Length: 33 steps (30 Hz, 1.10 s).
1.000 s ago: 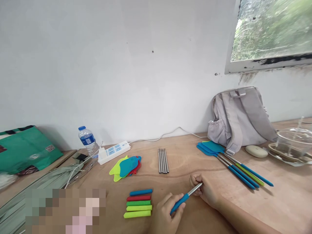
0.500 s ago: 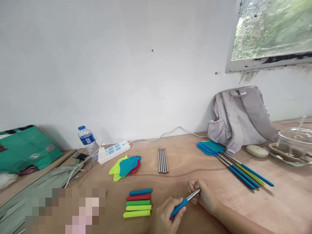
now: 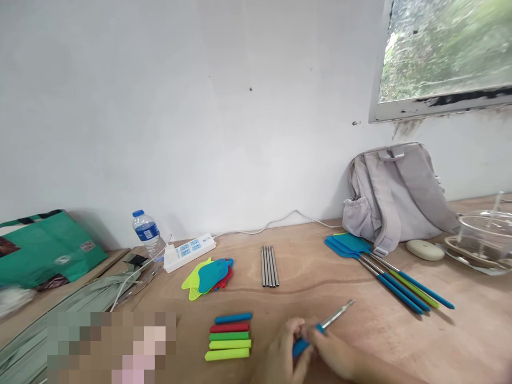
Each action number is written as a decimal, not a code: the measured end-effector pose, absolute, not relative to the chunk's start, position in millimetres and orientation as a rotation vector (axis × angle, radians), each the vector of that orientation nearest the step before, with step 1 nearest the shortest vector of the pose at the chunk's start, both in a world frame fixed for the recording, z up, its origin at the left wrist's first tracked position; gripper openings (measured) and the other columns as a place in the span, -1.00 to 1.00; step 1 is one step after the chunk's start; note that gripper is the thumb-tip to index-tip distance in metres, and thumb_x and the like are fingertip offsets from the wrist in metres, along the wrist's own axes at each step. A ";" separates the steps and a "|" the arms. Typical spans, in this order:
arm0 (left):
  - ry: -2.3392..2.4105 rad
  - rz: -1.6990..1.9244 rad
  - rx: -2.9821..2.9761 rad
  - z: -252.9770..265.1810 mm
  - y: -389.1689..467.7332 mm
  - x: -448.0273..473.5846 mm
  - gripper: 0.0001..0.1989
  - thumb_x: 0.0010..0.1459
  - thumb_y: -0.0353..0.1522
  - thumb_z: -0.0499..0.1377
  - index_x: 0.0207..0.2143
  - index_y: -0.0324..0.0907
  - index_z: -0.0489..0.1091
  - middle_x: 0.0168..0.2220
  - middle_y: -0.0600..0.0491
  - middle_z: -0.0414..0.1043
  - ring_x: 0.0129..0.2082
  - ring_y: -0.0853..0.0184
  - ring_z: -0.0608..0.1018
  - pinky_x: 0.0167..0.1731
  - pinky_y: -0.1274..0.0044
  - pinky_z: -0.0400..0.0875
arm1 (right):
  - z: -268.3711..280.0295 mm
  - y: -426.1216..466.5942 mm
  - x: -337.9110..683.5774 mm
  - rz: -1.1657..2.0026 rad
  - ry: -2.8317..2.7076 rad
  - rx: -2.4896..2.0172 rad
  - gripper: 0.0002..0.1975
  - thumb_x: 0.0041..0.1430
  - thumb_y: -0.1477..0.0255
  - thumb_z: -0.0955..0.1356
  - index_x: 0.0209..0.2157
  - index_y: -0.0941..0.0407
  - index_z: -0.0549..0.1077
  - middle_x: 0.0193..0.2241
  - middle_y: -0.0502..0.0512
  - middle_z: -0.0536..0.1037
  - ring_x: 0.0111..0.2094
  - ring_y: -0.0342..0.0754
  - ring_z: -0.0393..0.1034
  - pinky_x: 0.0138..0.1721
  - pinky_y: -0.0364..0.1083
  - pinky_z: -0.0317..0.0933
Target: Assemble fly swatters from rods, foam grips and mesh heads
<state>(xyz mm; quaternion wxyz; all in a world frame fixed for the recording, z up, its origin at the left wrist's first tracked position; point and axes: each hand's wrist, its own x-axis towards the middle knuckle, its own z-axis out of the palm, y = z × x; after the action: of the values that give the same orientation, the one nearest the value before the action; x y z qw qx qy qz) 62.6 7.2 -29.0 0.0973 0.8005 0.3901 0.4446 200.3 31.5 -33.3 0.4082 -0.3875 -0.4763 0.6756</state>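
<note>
"Two hands are now gathered on one piece?"

"Yes. The blue handle [image 3: 299, 349] is clasped by the left hand [image 3: 280, 354], and its upper end appears to be gripped by the right hand [image 3: 331, 348]. The right fingers are blurred, so how firmly it is pinched cannot be told."

"What has just been changed?"

"Half a second ago, the far end of the metal rod [image 3: 338, 313] was covered by the right hand. That end has since been let go and laid bare, and the right hand has been brought down beside the left."

"What is meant by that for the work?"

"Attention seems to have been shifted from the rod's tip to the join with the handle. Whether the rod is fully seated cannot be judged, because much of the handle is hidden by fingers."

"Where is the piece held?"

"At the near side of the table [image 3: 312, 266], slanted, with the bare end pointed away and to the right. Whether the tabletop is touched cannot be told."

"And farther out?"

"Five loose handles [image 3: 230, 336] are laid in a column to the left. Behind them, metal tubes [image 3: 270, 268] are lined up beside a pile of swatter heads [image 3: 212, 276]. Over on the right, fly swatters [image 3: 350, 244] are grouped near a backpack [image 3: 400, 197]."

"Has anything there been disturbed?"

"No change of arrangement is seen."
</note>
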 end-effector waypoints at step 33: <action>2.115 1.076 2.175 -30.9 119.9 -102.8 -0.66 -0.03 -0.47 -0.06 -0.16 -0.28 0.26 -0.15 -0.13 0.34 -0.09 0.15 0.39 -0.06 0.30 0.26 | -21.8 58.9 214.3 1.809 -1.030 -0.779 -0.61 -0.14 0.26 0.41 -0.45 0.07 0.10 -0.70 -0.19 0.33 -0.80 -0.30 0.09 -0.76 -0.27 -0.15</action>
<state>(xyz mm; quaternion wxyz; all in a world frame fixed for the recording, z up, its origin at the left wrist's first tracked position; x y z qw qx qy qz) -102.8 119.9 -30.9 -0.0387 0.6753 0.6564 0.3341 214.3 58.9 -21.8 0.4433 -0.3143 -0.4153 0.7296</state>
